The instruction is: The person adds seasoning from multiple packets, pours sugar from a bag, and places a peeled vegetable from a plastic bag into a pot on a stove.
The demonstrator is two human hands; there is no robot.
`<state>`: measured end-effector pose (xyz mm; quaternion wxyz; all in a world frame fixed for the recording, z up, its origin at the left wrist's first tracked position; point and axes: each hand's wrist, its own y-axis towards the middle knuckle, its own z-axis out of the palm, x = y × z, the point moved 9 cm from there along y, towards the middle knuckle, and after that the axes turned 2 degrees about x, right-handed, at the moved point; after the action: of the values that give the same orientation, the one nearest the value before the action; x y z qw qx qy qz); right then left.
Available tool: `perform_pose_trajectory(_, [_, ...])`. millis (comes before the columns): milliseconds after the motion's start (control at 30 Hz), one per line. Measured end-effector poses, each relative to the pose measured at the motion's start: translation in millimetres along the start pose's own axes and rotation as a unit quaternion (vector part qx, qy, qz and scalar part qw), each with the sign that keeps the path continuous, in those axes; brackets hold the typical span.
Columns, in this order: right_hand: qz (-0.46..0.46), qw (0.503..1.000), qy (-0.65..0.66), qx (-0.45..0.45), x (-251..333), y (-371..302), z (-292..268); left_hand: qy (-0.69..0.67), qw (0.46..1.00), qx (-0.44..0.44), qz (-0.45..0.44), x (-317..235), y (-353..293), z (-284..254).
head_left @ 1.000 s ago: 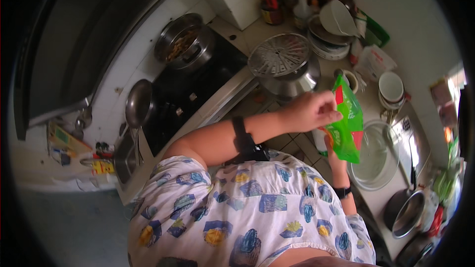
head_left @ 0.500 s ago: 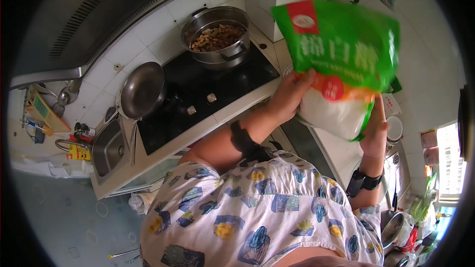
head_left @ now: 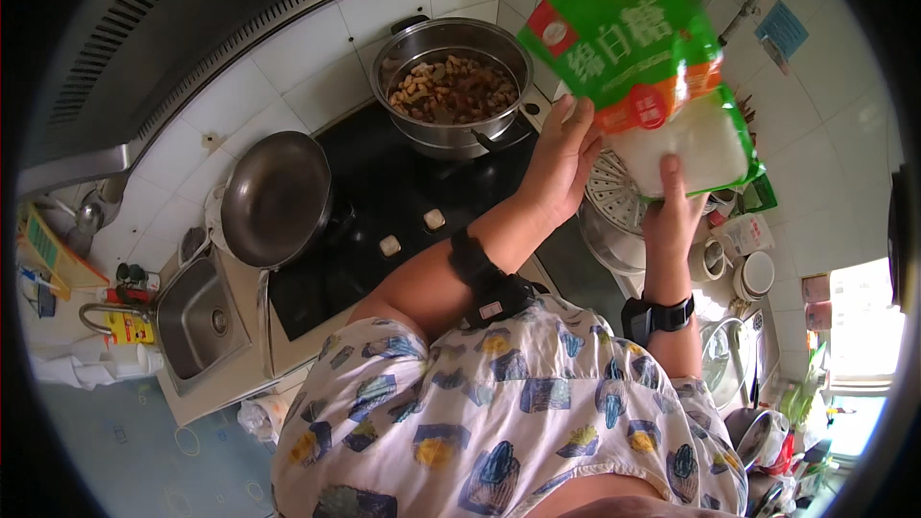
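A green sugar bag (head_left: 628,34) with an orange band is held up at the upper right, tilted. White contents show through its clear lower part. My right hand (head_left: 672,216) grips the bottom end, thumb pressed on the front and the other fingers hidden behind it. At the bag's lower left edge, my left hand (head_left: 561,158) is closed on the side, with part of its fingers hidden. To the left, a two-handled steel pot (head_left: 451,139) stands on the black cooktop (head_left: 374,192), holding peanuts (head_left: 456,86) and darker pieces in liquid.
A dark wok (head_left: 278,197) sits at the cooktop's left, beside a steel sink (head_left: 201,326). Beneath the bag is a perforated steamer rack (head_left: 614,192) on a steel pot. White bowls (head_left: 755,273) and a glass lid (head_left: 726,355) are on the right counter. A range hood (head_left: 192,38) hangs above.
The bag has tilted, its top moving up and away. My right hand has shifted left under the bag, its thumb now on the front. The view has turned, revealing the steamer rack.
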<state>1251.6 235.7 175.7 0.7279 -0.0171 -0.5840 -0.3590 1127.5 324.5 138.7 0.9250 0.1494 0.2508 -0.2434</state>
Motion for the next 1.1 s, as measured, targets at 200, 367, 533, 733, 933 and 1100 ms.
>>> perform_pose_trajectory(200, [-0.039, 0.993, -0.109, 0.009, -21.9, 31.7, 39.6, 0.015, 0.992, -0.109, -0.059, 1.0, 6.1, -77.0])
perform_pose_trajectory(367, [-0.029, 0.991, -0.133, 0.013, -42.4, 49.0, 63.8, 0.016, 0.995, -0.092, -0.037, -21.1, 24.1, -104.0])
perform_pose_trajectory(533, [-0.063, 0.985, -0.154, 0.041, -56.1, 53.6, 81.2, 0.018, 0.995, -0.098, 0.002, -60.5, 59.1, -110.4])
perform_pose_trajectory(733, [-0.04, 0.986, -0.159, 0.031, -73.6, 57.4, 82.8, -0.003, 0.995, -0.098, 0.006, -59.2, 66.8, -110.1])
perform_pose_trajectory(933, [-0.015, 0.989, -0.143, 0.034, -68.6, 53.3, 98.6, -0.05, 0.995, -0.012, 0.08, -80.6, 70.9, -86.4])
perform_pose_trajectory(1100, [-0.036, 0.98, -0.18, 0.072, -81.5, 48.0, 96.8, -0.075, 0.995, -0.003, 0.072, -74.5, 67.8, -93.5])
